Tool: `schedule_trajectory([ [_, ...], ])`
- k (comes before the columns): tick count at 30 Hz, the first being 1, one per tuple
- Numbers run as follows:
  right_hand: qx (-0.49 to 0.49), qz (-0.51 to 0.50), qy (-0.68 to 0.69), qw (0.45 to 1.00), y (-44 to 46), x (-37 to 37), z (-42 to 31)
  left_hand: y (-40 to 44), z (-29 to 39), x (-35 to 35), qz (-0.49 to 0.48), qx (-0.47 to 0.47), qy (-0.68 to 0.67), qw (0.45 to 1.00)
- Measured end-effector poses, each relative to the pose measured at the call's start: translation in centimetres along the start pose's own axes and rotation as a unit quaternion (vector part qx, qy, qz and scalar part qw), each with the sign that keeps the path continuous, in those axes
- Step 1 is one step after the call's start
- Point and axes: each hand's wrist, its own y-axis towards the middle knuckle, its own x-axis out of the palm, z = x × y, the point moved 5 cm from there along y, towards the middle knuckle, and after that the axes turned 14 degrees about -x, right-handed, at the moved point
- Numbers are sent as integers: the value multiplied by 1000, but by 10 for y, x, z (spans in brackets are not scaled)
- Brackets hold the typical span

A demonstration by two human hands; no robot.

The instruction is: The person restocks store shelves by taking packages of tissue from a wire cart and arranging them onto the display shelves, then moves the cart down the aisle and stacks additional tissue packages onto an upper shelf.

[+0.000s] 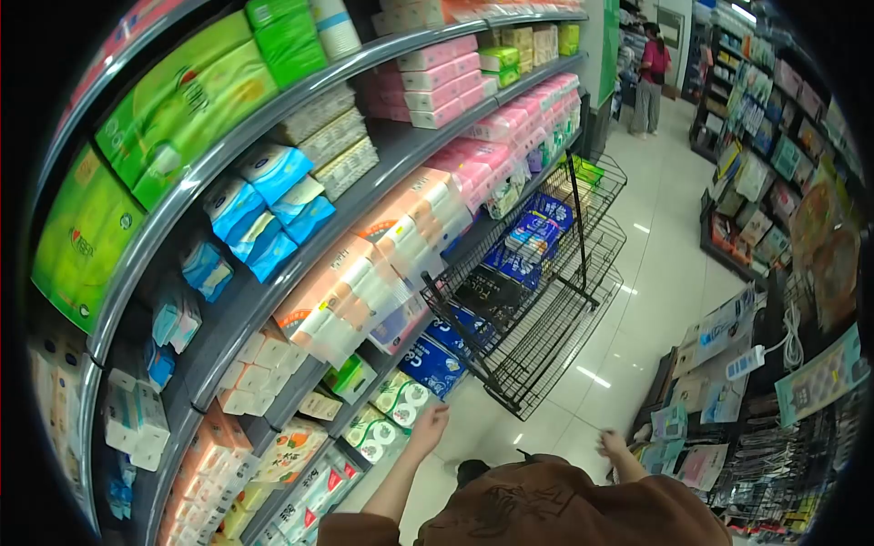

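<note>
My left hand (431, 428) hangs low in front of me, its fingers loosely curled together with nothing visible in them. Nearest to it are the green-and-white toilet roll packs (401, 400) and blue tissue packs (430, 366) on the bottom shelf. Out to the other side, my right hand (612, 443) is small and slightly blurred; its fingers look apart, and I see nothing held. Ahead of both hands stands a black wire rack (546, 328) with tiered baskets, touched by neither hand. Dark and blue packs (492, 296) show behind its wires.
Tall shelves (391, 150) of tissue packs run along the left. On the right, a display of hanging packaged goods (715, 364) edges the aisle, with a white power strip (745, 362) among them. A person (652, 77) stands far down the tiled floor (660, 191).
</note>
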Motion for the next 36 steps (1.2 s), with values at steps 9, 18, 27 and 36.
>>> schedule_trajectory([
  [9, 247, 38, 2, 968, -120, -184, 227, -48, 11, 177, -120, -121, -91, 981],
  [18, 127, 34, 69, 989, -76, -135, 153, -16, 122, 331, -356, -32, 48, 933],
  [27, 82, 27, -180, 980, -43, -170, 66, 92, 155, 429, -395, -8, 50, 917],
  [36, 38, 67, -183, 980, 175, -232, -18, 242, 271, 431, -349, -123, -58, 927],
])
